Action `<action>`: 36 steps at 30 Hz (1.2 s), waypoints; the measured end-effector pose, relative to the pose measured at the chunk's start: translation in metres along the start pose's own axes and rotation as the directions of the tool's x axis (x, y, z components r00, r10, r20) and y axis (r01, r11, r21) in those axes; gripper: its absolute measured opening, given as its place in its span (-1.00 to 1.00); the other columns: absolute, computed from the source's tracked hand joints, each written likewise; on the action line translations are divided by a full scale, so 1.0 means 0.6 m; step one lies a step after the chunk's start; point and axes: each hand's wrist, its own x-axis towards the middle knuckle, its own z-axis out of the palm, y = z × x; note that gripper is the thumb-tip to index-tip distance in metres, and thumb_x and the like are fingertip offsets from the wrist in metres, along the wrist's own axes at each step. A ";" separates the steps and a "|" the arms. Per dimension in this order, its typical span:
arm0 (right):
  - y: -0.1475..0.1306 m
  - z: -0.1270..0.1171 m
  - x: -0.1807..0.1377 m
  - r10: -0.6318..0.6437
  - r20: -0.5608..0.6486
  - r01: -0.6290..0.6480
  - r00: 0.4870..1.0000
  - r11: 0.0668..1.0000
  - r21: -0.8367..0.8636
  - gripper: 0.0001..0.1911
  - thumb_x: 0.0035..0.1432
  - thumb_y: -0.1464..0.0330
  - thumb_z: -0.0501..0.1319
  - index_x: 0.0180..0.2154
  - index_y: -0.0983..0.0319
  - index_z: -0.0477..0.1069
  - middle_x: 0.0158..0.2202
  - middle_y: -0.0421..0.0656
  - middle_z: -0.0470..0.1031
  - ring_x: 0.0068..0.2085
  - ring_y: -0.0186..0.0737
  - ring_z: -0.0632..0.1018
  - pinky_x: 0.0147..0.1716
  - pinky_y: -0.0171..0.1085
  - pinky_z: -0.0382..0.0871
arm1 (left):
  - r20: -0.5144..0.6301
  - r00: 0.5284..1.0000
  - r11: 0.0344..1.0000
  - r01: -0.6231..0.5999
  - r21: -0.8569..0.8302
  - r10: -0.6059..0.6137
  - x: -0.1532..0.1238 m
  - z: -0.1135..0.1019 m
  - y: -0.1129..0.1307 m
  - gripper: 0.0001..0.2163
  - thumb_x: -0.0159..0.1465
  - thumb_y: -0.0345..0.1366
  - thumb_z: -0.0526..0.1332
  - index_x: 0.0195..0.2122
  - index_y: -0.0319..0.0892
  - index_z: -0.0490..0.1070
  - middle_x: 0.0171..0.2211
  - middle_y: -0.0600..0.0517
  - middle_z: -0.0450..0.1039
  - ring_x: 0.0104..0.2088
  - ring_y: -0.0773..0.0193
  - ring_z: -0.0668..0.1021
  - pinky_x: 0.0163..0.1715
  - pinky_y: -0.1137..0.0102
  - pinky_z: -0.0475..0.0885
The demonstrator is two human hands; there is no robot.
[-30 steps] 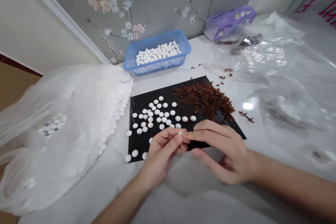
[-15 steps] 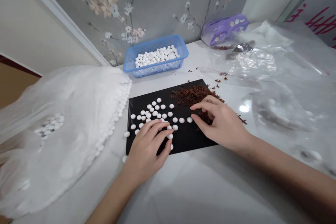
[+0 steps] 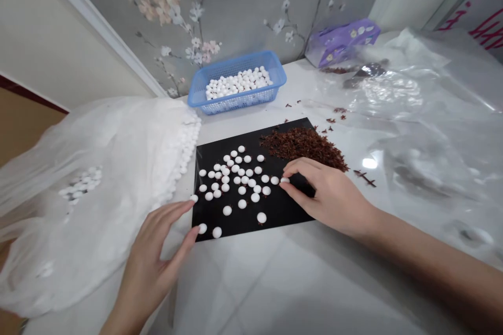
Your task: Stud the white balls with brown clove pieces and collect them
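A black board [image 3: 283, 209] lies on the table with several small white balls [image 3: 242, 204] spread over its left and middle. Many of the balls show a bit of dark reddish brown at their edge. A heap of reddish brown star-shaped pieces [image 3: 304, 144] covers the board's upper right. My right hand [image 3: 328, 193] pinches a white ball [image 3: 285, 180] between thumb and fingertips, at the right end of a short row of balls. At the board's left edge is my left hand [image 3: 159, 243], thumb and fingers spread, their tips at two white balls near the edge.
A blue basket [image 3: 239, 106] with many white balls stands at the back by the wall. White netting with a bobbled edge [image 3: 129, 167] covers the left side. Clear plastic bags [image 3: 424, 152] and a purple packet [image 3: 346, 42] lie on the right. Loose brown pieces [image 3: 330, 121] are scattered beyond the board.
My left hand has moved left and down from over the balls to the board's left edge, uncovering several balls. My right hand has closed on the ball at the row's end.
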 end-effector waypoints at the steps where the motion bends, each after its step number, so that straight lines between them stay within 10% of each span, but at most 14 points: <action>1: -0.002 -0.001 -0.002 0.007 -0.029 -0.006 1.000 1.000 0.019 -0.91 0.17 0.38 0.10 -0.27 0.19 0.34 -0.24 -0.24 0.48 -0.48 -0.37 0.48 -0.49 -0.35 0.32 | -0.011 1.000 1.000 0.017 0.000 -0.017 -0.017 -0.001 -0.009 -0.66 0.21 -0.26 0.16 0.03 -0.03 0.25 -0.07 -0.01 0.39 -0.05 0.13 0.42 -0.05 0.20 0.35; 11: -0.007 0.001 -0.014 -0.103 -0.048 0.106 0.994 0.993 0.056 -0.87 0.16 0.39 0.14 -0.20 0.18 0.33 -0.29 -0.21 0.49 -0.60 -0.42 0.38 -0.61 -0.37 0.29 | 0.133 0.965 0.973 0.229 -0.013 -0.226 -0.082 0.029 -0.015 -0.39 0.18 -0.16 0.19 0.22 0.01 -0.03 0.17 -0.11 0.16 0.15 -0.01 0.27 0.07 0.01 0.28; 29: -0.009 0.023 -0.021 -0.359 0.087 0.357 0.929 0.933 0.034 -0.76 0.23 0.34 0.05 -0.11 0.25 0.38 -0.11 -0.05 0.45 -0.25 -0.23 0.55 -0.35 -0.27 0.50 | 0.236 0.955 0.984 0.174 0.041 -0.179 0.048 0.083 0.004 -0.32 0.25 0.00 0.01 0.29 -0.11 -0.29 0.32 -0.17 -0.17 0.30 0.03 -0.09 0.19 -0.10 -0.23; 36: -0.019 0.025 -0.022 -0.333 0.105 0.326 0.937 0.942 0.081 -0.28 0.06 0.10 0.21 0.18 0.26 0.08 0.22 0.08 0.12 0.18 0.07 0.21 0.05 0.11 0.28 | 0.199 0.959 0.932 0.252 -0.259 -0.204 0.100 0.095 -0.001 -0.41 0.29 -0.03 -0.04 0.28 -0.10 -0.17 0.31 -0.12 -0.12 0.30 0.09 -0.01 0.22 0.02 -0.13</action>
